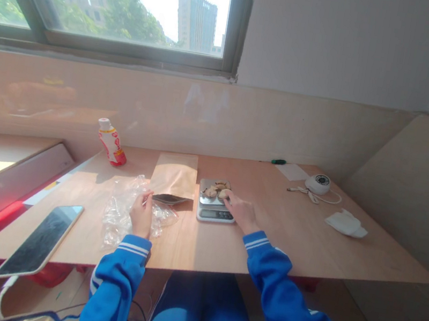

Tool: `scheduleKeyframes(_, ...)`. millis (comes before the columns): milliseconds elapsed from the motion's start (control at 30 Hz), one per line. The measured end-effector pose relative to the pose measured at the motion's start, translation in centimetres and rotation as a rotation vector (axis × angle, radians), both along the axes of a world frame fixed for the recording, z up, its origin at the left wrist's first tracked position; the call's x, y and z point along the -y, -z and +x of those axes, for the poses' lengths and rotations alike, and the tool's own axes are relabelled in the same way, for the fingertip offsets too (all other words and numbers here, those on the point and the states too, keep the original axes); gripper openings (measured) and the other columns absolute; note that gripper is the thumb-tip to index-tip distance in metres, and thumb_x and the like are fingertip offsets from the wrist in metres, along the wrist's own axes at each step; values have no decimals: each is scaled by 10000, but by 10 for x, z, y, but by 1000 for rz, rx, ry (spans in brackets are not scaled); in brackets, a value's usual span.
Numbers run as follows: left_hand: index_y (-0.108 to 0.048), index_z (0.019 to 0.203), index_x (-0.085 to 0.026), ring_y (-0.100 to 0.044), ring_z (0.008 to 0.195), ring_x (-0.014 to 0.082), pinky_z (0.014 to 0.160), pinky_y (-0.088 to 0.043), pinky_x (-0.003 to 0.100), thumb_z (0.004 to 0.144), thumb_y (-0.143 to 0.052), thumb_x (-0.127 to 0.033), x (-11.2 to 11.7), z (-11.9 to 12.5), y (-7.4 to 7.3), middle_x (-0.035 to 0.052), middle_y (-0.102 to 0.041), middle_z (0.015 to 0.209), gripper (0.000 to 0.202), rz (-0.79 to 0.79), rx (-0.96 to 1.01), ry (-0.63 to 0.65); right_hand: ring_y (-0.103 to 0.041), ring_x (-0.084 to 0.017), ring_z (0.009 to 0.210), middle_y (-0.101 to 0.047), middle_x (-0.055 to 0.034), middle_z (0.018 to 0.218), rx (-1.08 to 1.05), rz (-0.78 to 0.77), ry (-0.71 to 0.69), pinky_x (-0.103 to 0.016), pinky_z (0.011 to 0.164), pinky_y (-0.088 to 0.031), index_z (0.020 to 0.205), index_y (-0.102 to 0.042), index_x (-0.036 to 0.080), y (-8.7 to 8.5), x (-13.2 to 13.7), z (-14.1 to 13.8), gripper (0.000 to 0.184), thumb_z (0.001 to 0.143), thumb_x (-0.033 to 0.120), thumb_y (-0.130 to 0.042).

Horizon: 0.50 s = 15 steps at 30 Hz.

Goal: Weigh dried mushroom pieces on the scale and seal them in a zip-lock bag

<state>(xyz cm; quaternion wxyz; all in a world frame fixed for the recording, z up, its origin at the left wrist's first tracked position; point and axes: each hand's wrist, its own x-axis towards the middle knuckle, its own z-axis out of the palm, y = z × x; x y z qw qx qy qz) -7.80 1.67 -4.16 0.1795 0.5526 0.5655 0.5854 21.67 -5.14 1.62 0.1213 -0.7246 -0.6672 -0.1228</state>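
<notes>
On the table, a small digital kitchen scale (pixel 215 215) bears several pale brown pieces that look like dried mushrooms (pixel 210 191). My right hand (pixel 243 214) reaches over the scale's right side, its thumb and fingers closed on one of these pieces at the right of the pile. To the left of the scale lies a brown kraft paper bag (pixel 175 173), its dark mouth gaping towards me. My left hand (pixel 141 216) pinches the left corner of that mouth. Crumpled clear plastic (pixel 118 216) lies under and around my left hand.
A phone (pixel 41 241) with a white cable overhangs the table's front left edge. A red-and-white bottle (pixel 112 143) stands at the back left. Towards the right are a green-handled screwdriver (pixel 278 162), white paper (pixel 292 172), a round white device (pixel 317 184) with a cord, and a crumpled white tissue (pixel 346 223).
</notes>
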Motion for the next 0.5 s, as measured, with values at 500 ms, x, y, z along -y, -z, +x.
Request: scheduleKeyframes(500, -602, 1078, -163, -504, 1207, 247, 1011, -436, 414, 774, -471, -225, -2, 2, 2, 113, -593, 1185, 337, -13, -150, 82, -582, -158, 590, -655, -34, 685, -644, 341, 260, -234, 527, -340, 1107, -625, 192, 41, 24, 28, 355, 908, 343, -373)
